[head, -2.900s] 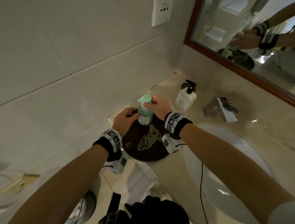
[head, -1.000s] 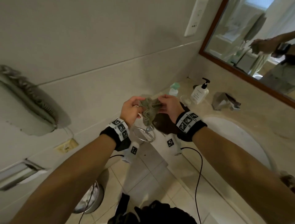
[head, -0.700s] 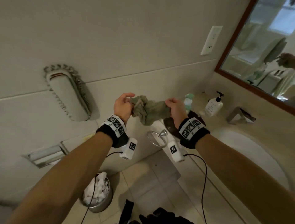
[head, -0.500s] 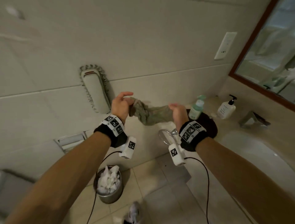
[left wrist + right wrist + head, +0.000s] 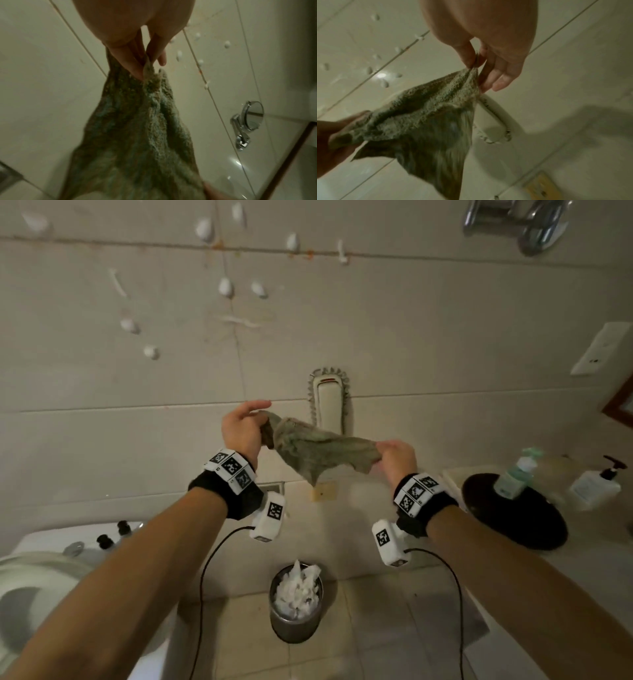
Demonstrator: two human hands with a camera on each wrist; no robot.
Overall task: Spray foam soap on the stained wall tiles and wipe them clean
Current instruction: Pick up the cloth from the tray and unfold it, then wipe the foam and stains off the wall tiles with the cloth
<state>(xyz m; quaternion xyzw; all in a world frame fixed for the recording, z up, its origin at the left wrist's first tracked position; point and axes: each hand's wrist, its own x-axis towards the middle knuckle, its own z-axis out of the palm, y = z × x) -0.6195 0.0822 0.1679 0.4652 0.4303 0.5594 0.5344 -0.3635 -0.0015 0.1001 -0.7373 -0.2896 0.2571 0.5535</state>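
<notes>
A grey-green cloth (image 5: 317, 451) hangs stretched between both hands in front of the wall. My left hand (image 5: 245, 428) pinches its left corner (image 5: 147, 70), and my right hand (image 5: 394, 455) pinches its right corner (image 5: 473, 70). Above them the beige wall tiles (image 5: 394, 313) carry several white blobs of foam (image 5: 225, 287) and faint orange stains (image 5: 310, 253) along the grout line. The green foam soap bottle (image 5: 517, 472) stands on a dark round tray (image 5: 513, 511) on the counter at the right.
A wall phone (image 5: 329, 400) hangs just behind the cloth. A white pump bottle (image 5: 594, 486) stands beside the tray. Below are a metal bin (image 5: 296, 602) full of tissue and a toilet (image 5: 34, 583) at the left. A chrome mirror arm (image 5: 513, 224) juts out at the top right.
After the soap bottle was left on the tray, both hands lifted the cloth off it and pulled it open between them. The view swung left and up to the foamed tiles.
</notes>
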